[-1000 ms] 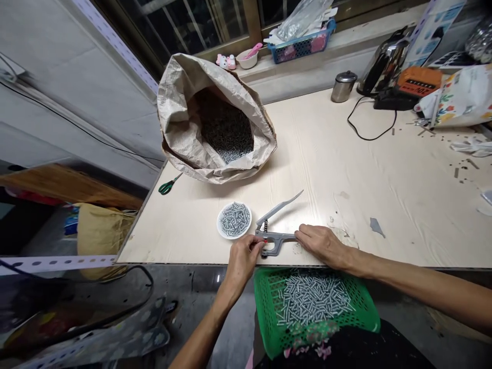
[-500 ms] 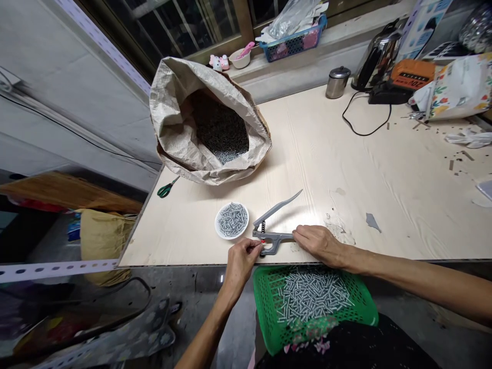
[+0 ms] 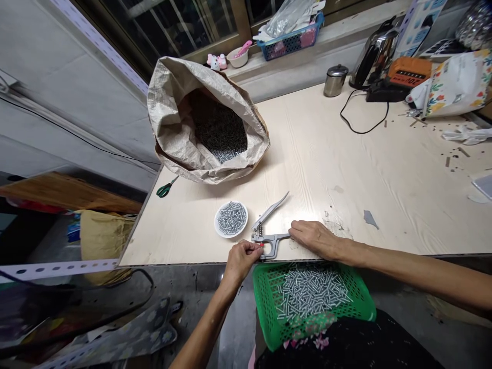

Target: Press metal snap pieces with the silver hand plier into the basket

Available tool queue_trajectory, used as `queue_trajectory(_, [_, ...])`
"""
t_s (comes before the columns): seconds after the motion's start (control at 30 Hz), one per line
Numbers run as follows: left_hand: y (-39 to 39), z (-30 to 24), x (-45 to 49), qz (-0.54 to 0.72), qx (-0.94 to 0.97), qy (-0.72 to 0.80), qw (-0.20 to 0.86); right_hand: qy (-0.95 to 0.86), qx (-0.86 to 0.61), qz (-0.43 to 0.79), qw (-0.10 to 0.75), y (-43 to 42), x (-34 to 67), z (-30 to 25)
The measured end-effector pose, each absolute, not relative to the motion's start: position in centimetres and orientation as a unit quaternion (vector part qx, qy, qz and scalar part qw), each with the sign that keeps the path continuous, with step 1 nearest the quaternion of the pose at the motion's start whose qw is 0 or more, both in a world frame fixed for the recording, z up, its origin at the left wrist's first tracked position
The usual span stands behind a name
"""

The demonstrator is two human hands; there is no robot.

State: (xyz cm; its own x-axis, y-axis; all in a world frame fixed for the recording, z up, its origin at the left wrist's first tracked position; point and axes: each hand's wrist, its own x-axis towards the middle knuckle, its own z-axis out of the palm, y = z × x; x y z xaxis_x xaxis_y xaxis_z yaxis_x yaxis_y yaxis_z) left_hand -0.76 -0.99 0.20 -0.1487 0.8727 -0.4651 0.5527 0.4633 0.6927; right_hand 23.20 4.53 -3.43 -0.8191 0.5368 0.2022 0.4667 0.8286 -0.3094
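Grey snap-fastener pliers (image 3: 272,239) lie at the front edge of the table, with the upper lever raised and a dark spring under it. My right hand (image 3: 313,238) is closed around the end of the lower handle. At the jaw, beside a small red part, my left hand (image 3: 243,258) pinches finger and thumb together; whatever sits between them is too small to make out. Just behind my left hand is a white bowl (image 3: 217,225) full of small silver screw-like pieces. Below the table edge, a green basket (image 3: 265,328) holds many similar pieces.
A large woven sack (image 3: 169,128) of metal pieces stands open at the back left. Green-handled scissors (image 3: 164,190) lie near the left edge. A metal canister (image 3: 335,81), a kettle (image 3: 372,56) and a black cord (image 3: 355,131) occupy the back right.
The upper lever of the pliers stands more steeply, farther from the lower handle. Both hands keep nearly the same places, the left fingers still pinched at the jaw.
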Motion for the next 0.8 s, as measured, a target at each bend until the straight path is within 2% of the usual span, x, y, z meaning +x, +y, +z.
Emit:
queue_trajectory(0.17, [-0.4,0.5,-0.6,0.128,0.496,0.74,0.435,-0.932,-0.29,0.177,0.123,5.5,23.3,-1.8])
queue_trajectory(0.3, [-0.2,0.3,-0.5,0.099,0.513,0.739,0.426,-0.922,-0.329,0.132,0.157,8.3,23.2,-0.7])
queue_trajectory(0.53, [-0.6,0.2,-0.5,0.109,0.519,0.743,0.409,-0.95,-0.266,0.157,0.046,11.2,22.9,-1.6])
queue_trajectory(0.8, [-0.9,0.2,-0.4,0.128,0.512,0.751,0.398,-0.951,-0.257,0.157,0.066,10.1,23.2,-0.7])
